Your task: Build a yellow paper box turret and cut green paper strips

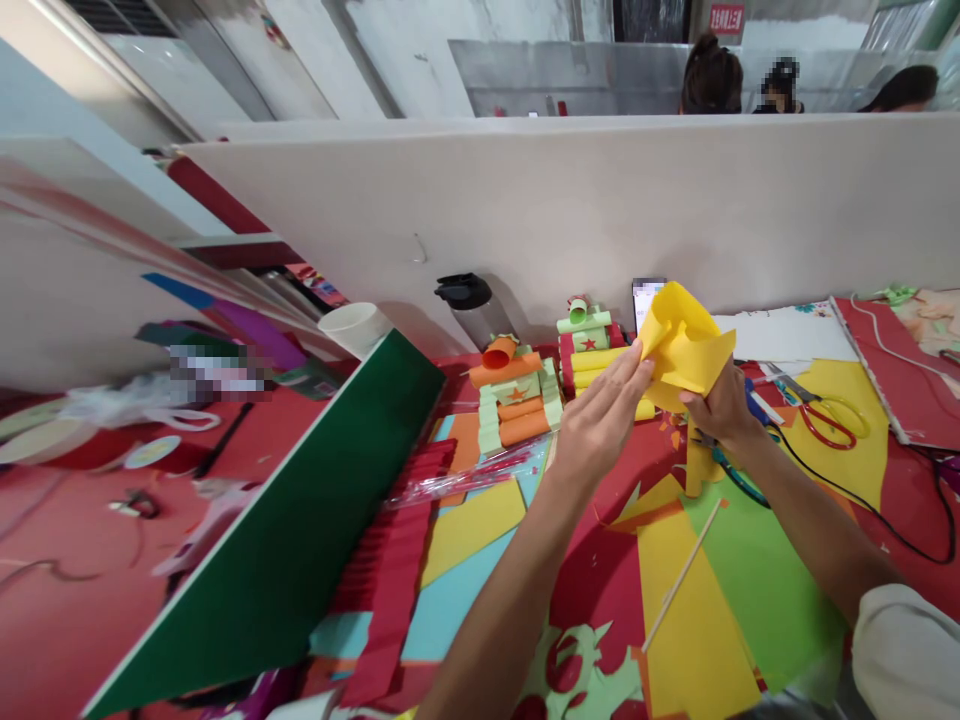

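Observation:
A folded, bulging piece of yellow paper (pixel 686 340) is held up above the table between my two hands. My left hand (pixel 600 420) is at its left side, fingers long and close together on the edge; the thumb is hidden. On the right, my right hand (pixel 724 405) grips the lower corner, thumb in front. Just behind the left fingers stands a yellow and red paper-roll figure with a star (pixel 590 343). To its left is an orange and light green one (pixel 517 395).
A green board (pixel 300 520) leans at the left. A bottle (pixel 472 305) and a phone (pixel 646 295) stand by the white partition (pixel 525 210). Scissors (pixel 825 415) lie right, and a thin stick (pixel 682 575) rests on yellow and green sheets (pixel 765 580). People sit beyond the partition.

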A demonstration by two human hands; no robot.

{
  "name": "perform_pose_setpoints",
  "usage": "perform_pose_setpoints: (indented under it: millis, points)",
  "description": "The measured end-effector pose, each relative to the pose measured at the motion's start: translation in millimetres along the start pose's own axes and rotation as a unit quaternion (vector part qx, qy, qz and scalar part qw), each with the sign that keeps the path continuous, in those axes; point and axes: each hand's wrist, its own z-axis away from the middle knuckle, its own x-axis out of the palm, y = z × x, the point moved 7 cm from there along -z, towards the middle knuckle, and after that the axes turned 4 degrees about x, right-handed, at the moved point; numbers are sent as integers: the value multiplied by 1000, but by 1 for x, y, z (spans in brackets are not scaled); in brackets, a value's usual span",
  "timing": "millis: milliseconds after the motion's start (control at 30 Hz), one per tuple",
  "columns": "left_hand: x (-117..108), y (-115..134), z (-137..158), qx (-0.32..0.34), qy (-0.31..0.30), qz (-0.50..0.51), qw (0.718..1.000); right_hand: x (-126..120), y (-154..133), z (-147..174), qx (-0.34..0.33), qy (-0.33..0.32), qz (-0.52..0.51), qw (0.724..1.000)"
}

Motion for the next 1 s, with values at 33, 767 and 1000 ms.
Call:
perform_pose_setpoints:
  millis: [33,767,1000]
  points:
    - [1,3,-1,8,-10,-7,1000,-1,0,1,-10,1,-7,1000]
    - [4,-30,-2,-260,62,182,946,5,-11,9,-91,-51,-31,994]
    - [40,-18,13,-383,7,347,856,4,-20,7,-115,-82,-89,986]
